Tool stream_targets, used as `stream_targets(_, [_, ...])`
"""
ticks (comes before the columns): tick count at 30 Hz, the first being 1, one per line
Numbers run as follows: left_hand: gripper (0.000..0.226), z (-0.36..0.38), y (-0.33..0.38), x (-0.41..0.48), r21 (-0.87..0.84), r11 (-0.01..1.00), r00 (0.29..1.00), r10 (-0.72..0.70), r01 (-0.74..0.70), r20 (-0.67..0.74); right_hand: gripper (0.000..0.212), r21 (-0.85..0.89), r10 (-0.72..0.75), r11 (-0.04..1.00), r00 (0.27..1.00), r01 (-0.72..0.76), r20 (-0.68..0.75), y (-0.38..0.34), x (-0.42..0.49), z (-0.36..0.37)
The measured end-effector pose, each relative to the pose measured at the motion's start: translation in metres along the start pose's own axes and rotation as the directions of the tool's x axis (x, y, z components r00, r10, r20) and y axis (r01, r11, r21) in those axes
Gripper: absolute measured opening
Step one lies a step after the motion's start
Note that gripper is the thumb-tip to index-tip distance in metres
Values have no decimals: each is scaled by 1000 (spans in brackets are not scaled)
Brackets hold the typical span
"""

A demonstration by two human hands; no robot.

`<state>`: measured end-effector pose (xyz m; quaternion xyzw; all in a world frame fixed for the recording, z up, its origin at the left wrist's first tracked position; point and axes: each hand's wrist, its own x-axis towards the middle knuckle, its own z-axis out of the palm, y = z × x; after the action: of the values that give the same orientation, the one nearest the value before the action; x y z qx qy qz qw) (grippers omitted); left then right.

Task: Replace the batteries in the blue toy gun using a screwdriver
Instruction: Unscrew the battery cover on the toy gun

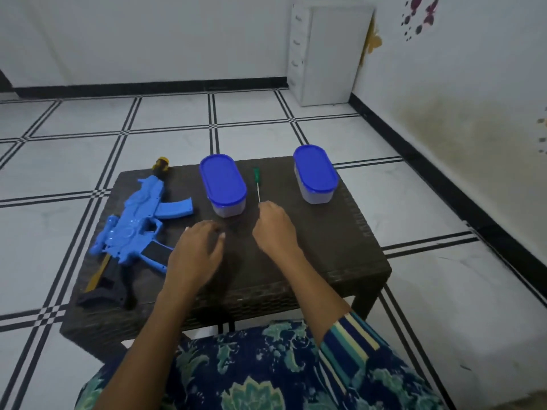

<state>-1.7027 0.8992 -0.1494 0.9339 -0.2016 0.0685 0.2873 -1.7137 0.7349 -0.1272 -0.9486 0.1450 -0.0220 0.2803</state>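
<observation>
Low dark table (325, 247) carries everything, prob. laid out in a row so each item is in easy reach.

Toy gun (142, 211) lies flat on its side at the table's left edge. Long axis runs diagonal: black stock at the near-left corner, yellow-black muzzle pointing away from the person and slightly right, overhanging the far edge. Magazine sticks out right, twd the left tub (222, 180). Right tub (314, 170) is well apart from it; both have lids on.

Left hand (198, 250) hovers just beside the gun's grip, fingers loose & spread, holding nothing, prob. about to steady the gun.

Right hand (275, 226) has curled fingers at the near tip of the screwdriver (256, 180); can't tell if it's pinching yet. Screwdriver lies btwn the tubs, green handle far, shaft twd the person.
</observation>
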Motion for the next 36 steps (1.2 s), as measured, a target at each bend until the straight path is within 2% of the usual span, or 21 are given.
stream_targets(8, [17, 29, -28, 24, 108, 994, 993, 14, -26, 115, 50, -77, -105, 991, 994, 107, 22, 16, 66, 33])
stream_targets(12, [15, 31, -26, 28, 127, 991, 994, 31, -44, 105, 40, -177, -129, 976, 992, 129, 11, 26, 73, 43])
stream_targets(15, [16, 28, -29, 31, 132, 990, 993, 25, -40, 113, 37, -219, -125, 968, 992, 122, 4, 23, 66, 43])
stream_targets(19, [17, 23, -30, 31, 148, 989, 994, -24, 8, 103, 41, -284, -84, 954, 995, 97, 59, 13, 45, 38])
stream_targets(24, [13, 17, -30, 24, 123, 992, 991, -10, -7, 137, 48, -309, -14, 950, 997, 39, 82, 1, -4, 45])
stream_targets(27, [11, 8, -31, 21, 94, 995, 990, 15, -28, 138, 32, -253, -8, 967, 995, 34, 102, -11, -29, 40])
stream_targets(29, [15, 1, -32, 18, 95, 995, 990, 30, -44, 138, 24, -181, -8, 983, 997, 21, 73, -21, -35, 30])
stream_targets(34, [36, -30, -41, 6, 96, 995, 998, 33, -37, 44, 20, -159, 65, 984, 991, -84, -118, -26, -10, 28])
stream_targets(36, [43, -39, -50, 2, 100, 994, 999, 28, -32, 44, 26, -149, 105, 980, 982, -128, -156, -25, 5, 35])
